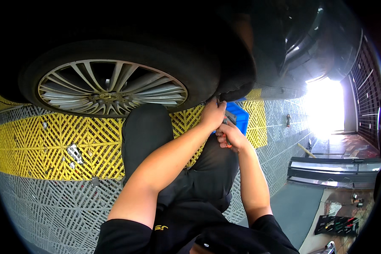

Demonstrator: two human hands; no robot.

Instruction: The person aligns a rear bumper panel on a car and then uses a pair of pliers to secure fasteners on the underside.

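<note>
My left hand (213,113) is raised to the lower rear edge of the car's wheel arch, beside the tyre (199,80). Its fingers are closed around something small and dark that I cannot make out. Just below and to the right, my right hand (233,136) is wrapped round a hand tool with an orange and black handle (229,143). The tool's kind is hidden by the fingers, and a greyish part shows between the two hands. Behind them a blue plastic bin (242,118) sits on the floor, partly covered by my hands.
A multi-spoke silver wheel (112,91) fills the upper left, under the dark car body (279,51). Yellow grating tiles (97,148) and grey ones (51,203) make the floor. Metal parts (75,153) lie at left. A tool set (336,225) lies lower right.
</note>
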